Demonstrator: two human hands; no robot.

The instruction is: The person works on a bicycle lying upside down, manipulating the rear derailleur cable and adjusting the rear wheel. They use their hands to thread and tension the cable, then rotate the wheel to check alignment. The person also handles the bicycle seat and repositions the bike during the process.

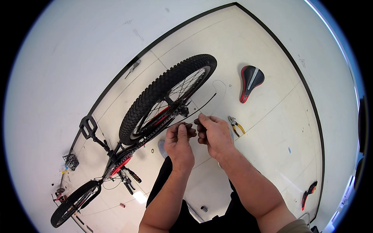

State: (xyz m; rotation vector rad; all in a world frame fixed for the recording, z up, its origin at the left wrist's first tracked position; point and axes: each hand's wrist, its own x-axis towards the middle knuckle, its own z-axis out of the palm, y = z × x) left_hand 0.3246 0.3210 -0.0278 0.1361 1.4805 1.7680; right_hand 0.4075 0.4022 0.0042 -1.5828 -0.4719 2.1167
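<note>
Both hands meet beside the rear wheel (163,83) of a black and red bicycle (123,163). My left hand (180,145) is closed in a pinch on a thin cable. Just right of it, my right hand (214,134) pinches the same cable, with a short dark piece at its fingertips. A fine line of wire shows between the two hands; its exact end is hidden by the fingers. Past the hands, a black cable housing (206,103) runs up and right from near the derailleur (184,110), and a thin wire (225,87) loops from its tip.
A black and red saddle (251,82) lies on the tiled floor at the right. Yellow-handled pliers (236,125) rest near my right hand. A pedal (88,126) juts out at the left, with the other wheel (75,204) lower left. A red and black part (309,195) lies far right.
</note>
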